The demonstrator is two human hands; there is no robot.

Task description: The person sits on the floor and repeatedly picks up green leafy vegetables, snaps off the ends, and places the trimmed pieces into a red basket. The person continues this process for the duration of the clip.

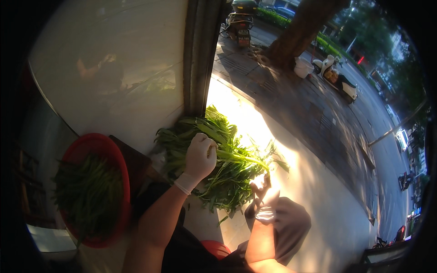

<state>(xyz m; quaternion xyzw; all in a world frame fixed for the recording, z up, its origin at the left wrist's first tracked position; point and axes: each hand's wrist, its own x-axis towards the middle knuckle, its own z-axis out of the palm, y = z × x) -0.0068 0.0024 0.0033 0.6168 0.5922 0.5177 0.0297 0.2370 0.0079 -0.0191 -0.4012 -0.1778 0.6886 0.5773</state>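
Both of my hands wear thin pale gloves. My left hand (201,157) is closed in a fist around green leafy stalks (232,156), which stretch to the right from it. The far end of these stalks meets the fingers of my right hand (264,189), which is in strong sunlight. Beneath and beyond both hands a large heap of long-leaved greens (191,131) lies on the pale floor, against the foot of the door frame. To the left, a red plastic basin (127,181) holds a pile of green stalks (90,191).
A pale tiled wall (136,68) and dark door frame (196,61) rise ahead. A brown board or box (131,163) stands beside the basin. Outside are a paved sidewalk (283,109), a tree trunk (300,30), a white bucket (303,67) and parked scooters (336,78). Something red (216,249) shows below me.
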